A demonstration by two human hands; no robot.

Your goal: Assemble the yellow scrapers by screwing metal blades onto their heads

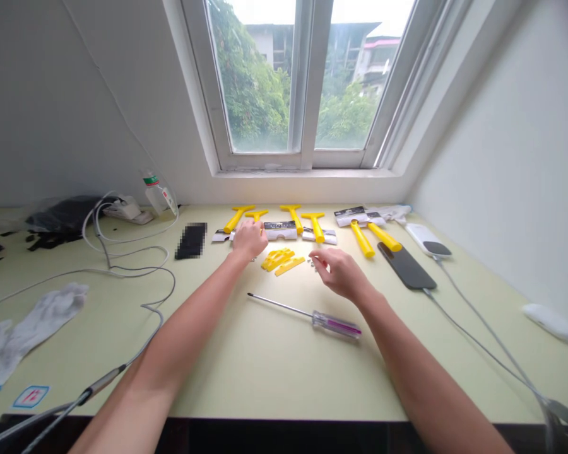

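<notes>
My left hand (250, 239) is curled over the handle of a yellow T-shaped scraper (256, 214), its fingertips mostly hidden. My right hand (339, 271) has thumb and fingers pinched together just above several tiny silver screws (311, 261); whatever is in the pinch is too small to make out. Between the hands lie several flat yellow plastic pieces (284, 258), some overlapping. Nearer to me rests a Phillips screwdriver (331, 323) with a clear and purple handle, its tip pointing left.
More yellow scrapers (315, 227) and black-and-white packaging cards (280, 231) line the back. At right are a dark phone (407, 266) and a white power bank (428, 241), both cabled. A bottle (158, 194), loose cables (163, 271) and a white glove (33, 328) occupy the left.
</notes>
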